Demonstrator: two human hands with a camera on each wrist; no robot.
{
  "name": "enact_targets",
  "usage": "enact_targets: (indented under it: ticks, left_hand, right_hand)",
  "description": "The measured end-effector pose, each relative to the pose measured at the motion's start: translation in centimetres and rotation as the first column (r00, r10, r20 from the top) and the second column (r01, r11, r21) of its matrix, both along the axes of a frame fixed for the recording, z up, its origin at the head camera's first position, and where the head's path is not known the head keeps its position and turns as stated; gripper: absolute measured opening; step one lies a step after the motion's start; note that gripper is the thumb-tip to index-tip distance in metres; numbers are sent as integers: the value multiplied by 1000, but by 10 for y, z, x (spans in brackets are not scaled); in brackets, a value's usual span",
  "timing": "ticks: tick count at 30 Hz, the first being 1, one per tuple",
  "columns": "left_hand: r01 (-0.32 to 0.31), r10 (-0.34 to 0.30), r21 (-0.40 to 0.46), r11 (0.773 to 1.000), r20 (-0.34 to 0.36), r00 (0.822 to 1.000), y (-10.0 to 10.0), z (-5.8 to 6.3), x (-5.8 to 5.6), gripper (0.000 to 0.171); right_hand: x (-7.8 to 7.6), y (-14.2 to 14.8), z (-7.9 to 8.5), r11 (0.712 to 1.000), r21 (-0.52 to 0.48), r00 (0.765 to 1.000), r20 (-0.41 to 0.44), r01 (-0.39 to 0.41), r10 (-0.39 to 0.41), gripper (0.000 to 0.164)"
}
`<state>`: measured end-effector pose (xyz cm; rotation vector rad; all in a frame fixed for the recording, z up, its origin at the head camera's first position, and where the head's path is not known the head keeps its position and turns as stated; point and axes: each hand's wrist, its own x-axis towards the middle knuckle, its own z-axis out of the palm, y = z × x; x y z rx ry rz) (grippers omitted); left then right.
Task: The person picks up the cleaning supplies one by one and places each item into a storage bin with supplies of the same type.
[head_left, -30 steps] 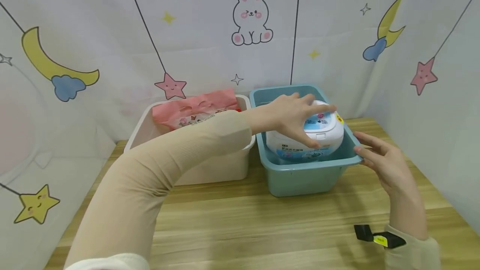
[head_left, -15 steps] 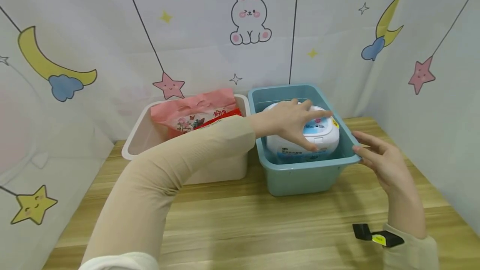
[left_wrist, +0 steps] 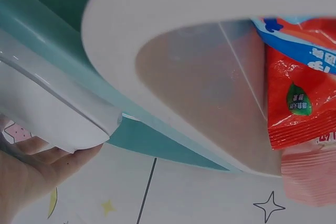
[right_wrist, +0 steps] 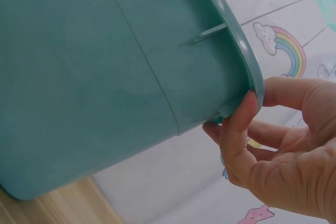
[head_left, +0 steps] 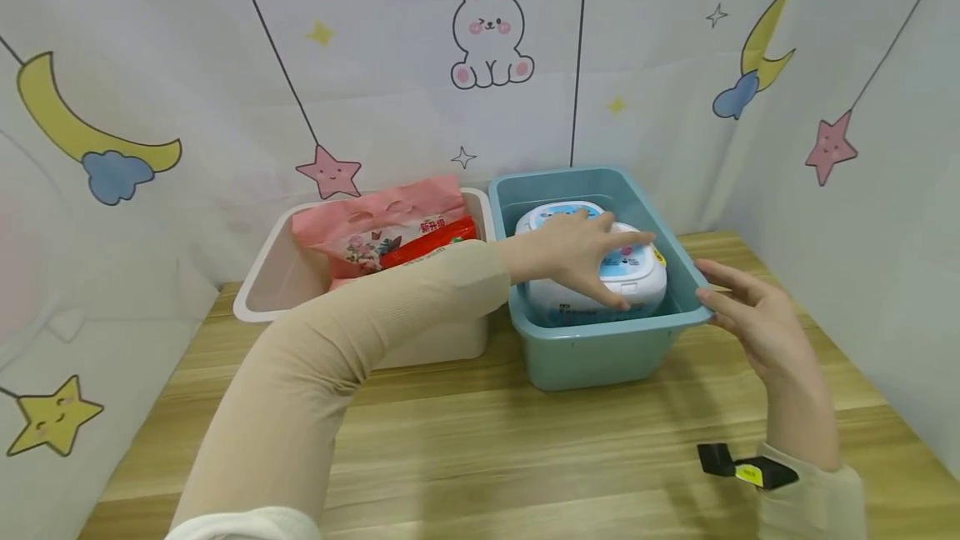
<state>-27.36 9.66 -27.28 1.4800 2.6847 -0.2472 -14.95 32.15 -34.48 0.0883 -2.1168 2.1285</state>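
My left hand [head_left: 577,252] spreads over the top of a white lidded plastic tub [head_left: 637,273] with blue labels, thumb on its near side. The tub sits low inside a blue-green plastic bin [head_left: 592,361]. In the left wrist view the fingers reach along the white tub [left_wrist: 52,114]; its printed lid is hidden there. My right hand [head_left: 765,327] pinches the right front corner of the bin's rim. Up close in the right wrist view, the thumb and fingers of the right hand [right_wrist: 283,145] grip that rim from both sides.
A white bin [head_left: 431,348] stands directly left of the blue-green one, partly behind my left sleeve. It holds a pink bag [head_left: 352,219] and a red packet [head_left: 435,242]. Both bins rest on a wood-grain table [head_left: 525,457] against a printed curtain [head_left: 390,82].
The tub has sunk lower into the blue-green bin with my left hand on it. My right hand stays at the rim. The whole head view has shifted slightly left.
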Motion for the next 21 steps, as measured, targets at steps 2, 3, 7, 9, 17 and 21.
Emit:
enact_targets:
  ticks: [2, 3, 7, 9, 17, 21]
  left_hand:
    - [-5, 5, -6, 1000, 15, 1000, 1, -2, 0, 93]
    - [-6, 6, -9, 1000, 20, 1000, 2, -2, -1, 93]
    - [-10, 10, -19, 1000, 38, 999, 3, -5, -3, 93]
    - [-15, 15, -21, 1000, 45, 999, 3, -6, -4, 93]
    - [-25, 28, -41, 999, 85, 996, 5, -12, -4, 91]
    - [-32, 38, -66, 997, 91, 995, 8, -17, -3, 88]
  right_hand:
    - [0, 0, 0, 1000, 1, 1000, -4, 0, 0, 48]
    - [0, 1, 0, 1000, -1, 1000, -7, -2, 2, 47]
    - [0, 1, 0, 1000, -14, 1000, -17, -11, 11, 43]
    - [-1, 1, -1, 1000, -21, 1000, -20, -15, 14, 42]
    - [0, 1, -2, 1000, -20, 1000, -12, -14, 14, 43]
    - [1, 1, -2, 1000, -9, 1000, -10, -13, 13, 44]
